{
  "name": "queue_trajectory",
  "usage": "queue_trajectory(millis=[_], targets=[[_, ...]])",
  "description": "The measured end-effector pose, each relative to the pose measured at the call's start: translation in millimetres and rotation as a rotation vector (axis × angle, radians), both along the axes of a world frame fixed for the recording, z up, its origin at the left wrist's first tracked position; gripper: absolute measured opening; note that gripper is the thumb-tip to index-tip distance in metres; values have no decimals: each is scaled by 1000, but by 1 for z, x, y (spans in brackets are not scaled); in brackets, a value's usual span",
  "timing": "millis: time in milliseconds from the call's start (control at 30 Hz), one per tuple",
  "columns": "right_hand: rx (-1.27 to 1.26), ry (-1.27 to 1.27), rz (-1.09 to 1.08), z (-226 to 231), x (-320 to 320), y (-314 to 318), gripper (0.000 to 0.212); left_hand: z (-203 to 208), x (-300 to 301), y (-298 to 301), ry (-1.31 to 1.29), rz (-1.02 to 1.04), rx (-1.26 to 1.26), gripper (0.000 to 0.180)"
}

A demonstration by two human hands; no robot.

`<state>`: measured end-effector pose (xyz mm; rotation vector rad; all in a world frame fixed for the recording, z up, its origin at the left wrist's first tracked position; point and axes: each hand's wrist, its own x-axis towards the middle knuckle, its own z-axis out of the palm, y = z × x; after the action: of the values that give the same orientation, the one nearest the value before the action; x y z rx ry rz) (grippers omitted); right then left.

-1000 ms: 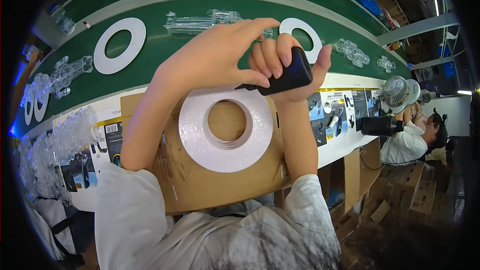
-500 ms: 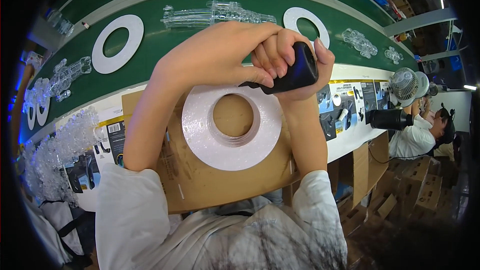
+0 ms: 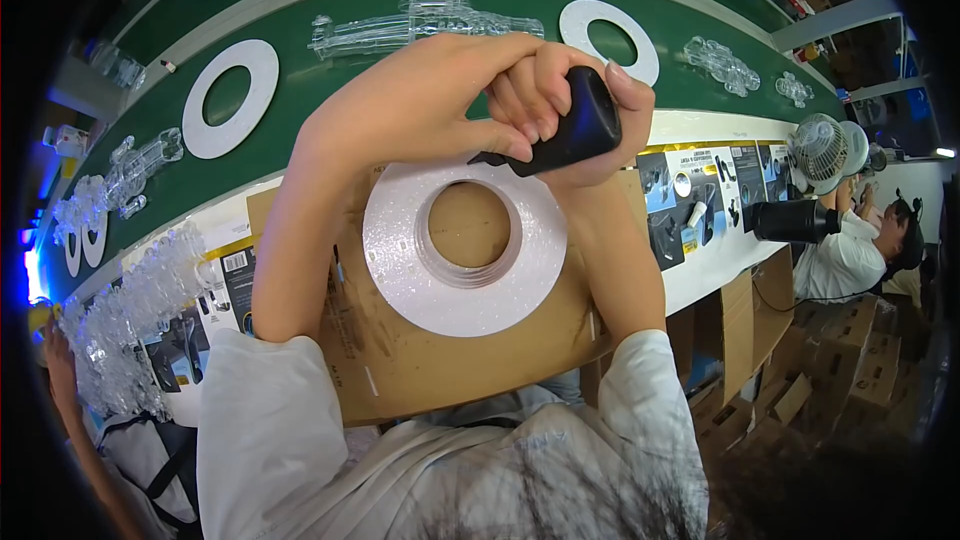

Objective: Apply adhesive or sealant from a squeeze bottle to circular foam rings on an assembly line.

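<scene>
My left hand (image 3: 415,95) reaches across from the left, wrist bent, its fingers closed at a black rounded piece (image 3: 585,130). My right hand (image 3: 630,130) is wrapped round the same piece from the right. A thin dark end of it points left below the fingers. The grasp hides much of the piece, so its exact kind is unclear. Just below both hands a stack of flat white rings (image 3: 400,275) lies on a cardboard box (image 3: 410,375), brown board showing through its centre hole.
Beyond lies a green belt (image 3: 310,80) with a white ring (image 3: 200,125), another white ring (image 3: 645,60) and clear plastic trays (image 3: 420,25). Clear parts (image 3: 140,310) heap at left, near another person's arm (image 3: 70,390). A fan (image 3: 818,150) and black bottle (image 3: 795,221) stand right, near a co-worker (image 3: 845,255).
The black piece and both hands sit slightly further left and higher in the picture, still gripping. Another person's arm has come in at the far left edge.
</scene>
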<state>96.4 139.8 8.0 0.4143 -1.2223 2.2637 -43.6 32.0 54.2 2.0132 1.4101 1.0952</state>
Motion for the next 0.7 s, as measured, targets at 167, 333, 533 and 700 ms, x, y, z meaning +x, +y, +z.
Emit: queue_trajectory(millis=[167,333,533,700], targets=[[9,34,3,-3,-1,2,43,0,0,2,-6,-14,7,36],[-55,7,26,1,0,3,43,-1,1,2,25,29,36,42],[-112,101,-40,17,7,11,46,-4,3,5,26,179,220,76],[0,111,-68,9,9,17,41,-1,2,10,210,95,206,69]])
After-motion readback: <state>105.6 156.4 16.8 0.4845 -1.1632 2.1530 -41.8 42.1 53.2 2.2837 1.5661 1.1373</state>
